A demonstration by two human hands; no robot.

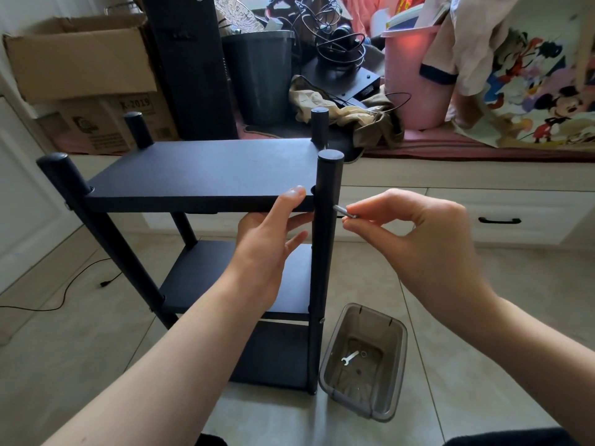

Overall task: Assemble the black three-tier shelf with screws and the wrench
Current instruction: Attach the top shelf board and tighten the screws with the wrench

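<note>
1. 2 cardboard boxes sit stacked at the far left, on the raised platform along the back wall; the upper 1 has its flaps open.
2. A black cable trails over the floor tiles at the left.
3. The black shelf stands upright on the floor, left of centre. It has 3 boards, counted top to bottom, and 4 round posts, each with a capped top rising above the top board.
4. The left hand grips the front edge of the top board near its right corner: thumb on top of the board, fingers underneath.
5. The near right post stands between the 2 hands (2 small screw heads show low on it, beside the lower boards).
6. A screw sticks out sideways from that post at the height of the top board. The right hand pinches its outer end between thumb and fingertips, the other fingers curled.
7. A clear grey plastic bin stands on the floor just right of the post's foot. In it lie 1 small silver wrench, 1 ring-shaped washer beside it, and 1 small dark piece too small to tell.
8. On the platform behind: 1 black bin, a tangle of cables, 1 pink bucket and a cartoon-print cloth at the far right.
9. 1 drawer with a black handle shows in the platform front, right of the right hand.
</note>
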